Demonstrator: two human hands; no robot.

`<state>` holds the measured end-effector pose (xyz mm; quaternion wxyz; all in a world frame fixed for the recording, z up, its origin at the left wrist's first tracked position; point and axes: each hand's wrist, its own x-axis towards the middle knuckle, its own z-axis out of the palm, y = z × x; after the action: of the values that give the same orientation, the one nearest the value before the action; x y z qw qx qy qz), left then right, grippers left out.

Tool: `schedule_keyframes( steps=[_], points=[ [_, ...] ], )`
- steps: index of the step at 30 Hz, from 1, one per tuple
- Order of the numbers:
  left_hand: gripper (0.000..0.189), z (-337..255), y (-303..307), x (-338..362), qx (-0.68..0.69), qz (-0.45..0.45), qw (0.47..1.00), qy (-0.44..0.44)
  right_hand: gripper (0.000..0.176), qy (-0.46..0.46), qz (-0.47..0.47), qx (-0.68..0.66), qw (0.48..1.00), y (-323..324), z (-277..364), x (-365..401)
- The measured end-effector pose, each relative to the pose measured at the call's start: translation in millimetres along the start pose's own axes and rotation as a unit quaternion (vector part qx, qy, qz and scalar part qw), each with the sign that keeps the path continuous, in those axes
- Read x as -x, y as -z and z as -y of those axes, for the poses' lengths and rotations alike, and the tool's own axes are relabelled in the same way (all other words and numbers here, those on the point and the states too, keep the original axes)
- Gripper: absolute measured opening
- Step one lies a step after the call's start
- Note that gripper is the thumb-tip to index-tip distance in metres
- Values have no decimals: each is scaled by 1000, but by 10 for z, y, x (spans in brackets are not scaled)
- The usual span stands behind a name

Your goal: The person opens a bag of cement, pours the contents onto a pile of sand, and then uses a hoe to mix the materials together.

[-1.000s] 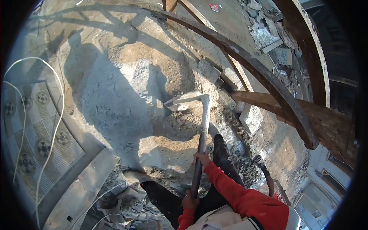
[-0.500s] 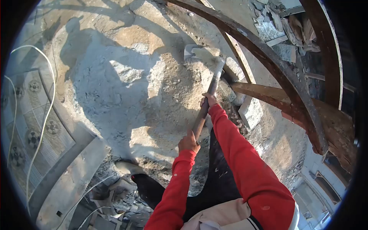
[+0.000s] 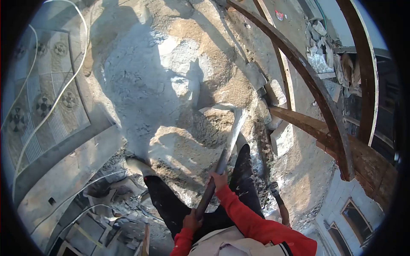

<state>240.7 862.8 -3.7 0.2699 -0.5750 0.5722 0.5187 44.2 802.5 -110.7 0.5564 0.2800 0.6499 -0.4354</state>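
Observation:
My left hand is closed around the rear end of the handle of a hoe, close to my lap. Further up the shaft, my right hand grips the same handle. The hoe slants away from me between my legs, and its metal head rests at the sandy pile. Part of the blade is hidden by the material. Grey powder and brown sand lie heaped together ahead of me, with a loose mound nearer my feet.
Curved wooden beams and a thick timber stand at the right, near broken blocks. A pale cable crosses patterned tiles at the left. Someone's limb shows beside my right arm.
Both hands have drawn the hoe back toward my body, and its head has come nearer my feet. The view has shifted, and a limb now shows beside my right arm.

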Motion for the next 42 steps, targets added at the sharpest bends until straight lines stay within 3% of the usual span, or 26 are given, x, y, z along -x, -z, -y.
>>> schedule_keyframes(
  steps=[3,6,7,9,10,12,15,16,17,19,20,22,25,29,31,33,34,36,38,40,41,42],
  points=[
    [43,-299,-13,-89,109,-42,992,-49,13,67,75,48,994,-179,563,201],
    [60,-799,191,-722,239,-18,963,-122,19,229,139,82,960,-638,1574,154],
    [58,-956,243,-988,243,-33,958,-148,30,258,179,104,944,-810,1897,15],
    [52,-1315,563,-1448,346,-8,922,-174,15,257,107,150,949,-1096,2250,-508],
    [49,-1377,721,-1648,380,22,909,-169,16,328,112,156,925,-1321,2338,-602],
    [47,-1194,811,-1781,417,44,893,-165,16,277,72,175,942,-1399,2051,-1142],
    [49,-503,563,-1567,495,122,860,-17,21,160,37,221,961,-1239,939,-1614],
    [51,-193,303,-1458,454,62,888,-41,20,80,-11,258,963,-1132,546,-1748],
    [53,37,135,-1407,408,-3,910,-68,17,84,-6,232,969,-955,208,-1873],
    [57,45,189,-1092,417,106,902,32,16,82,25,212,974,-737,58,-1631],
    [57,64,18,-904,423,111,898,44,16,71,21,220,973,-581,-28,-1447],
    [58,98,-299,-554,301,-2,954,-8,16,86,56,228,968,-407,-107,-1096],
    [57,193,-597,76,320,10,947,-21,20,74,40,213,974,-179,-275,-407],
    [55,-50,-327,150,296,17,955,-21,23,105,12,188,977,-265,200,32],
    [55,-143,-258,-317,294,-23,949,-114,22,201,45,148,967,-597,721,151],
    [52,-455,67,-930,300,-35,940,-157,16,274,61,135,950,-968,1289,73],
    [48,-692,348,-1202,313,-87,927,-189,14,311,58,166,934,-1104,1550,-140],
    [49,-945,725,-1794,311,-74,923,-214,15,361,94,137,918,-1555,2010,-468],
    [44,-1126,1050,-2190,334,-110,903,-246,20,379,91,177,904,-1922,2274,-950],
    [39,-1052,1140,-2463,440,24,882,-169,32,325,72,196,923,-2184,2175,-1450],
    [39,-978,1079,-2482,437,15,882,-174,36,280,76,225,930,-2170,1952,-1723],
    [38,-851,899,-2389,481,24,868,-121,41,231,78,254,936,-2114,1683,-1957]
  ],
)
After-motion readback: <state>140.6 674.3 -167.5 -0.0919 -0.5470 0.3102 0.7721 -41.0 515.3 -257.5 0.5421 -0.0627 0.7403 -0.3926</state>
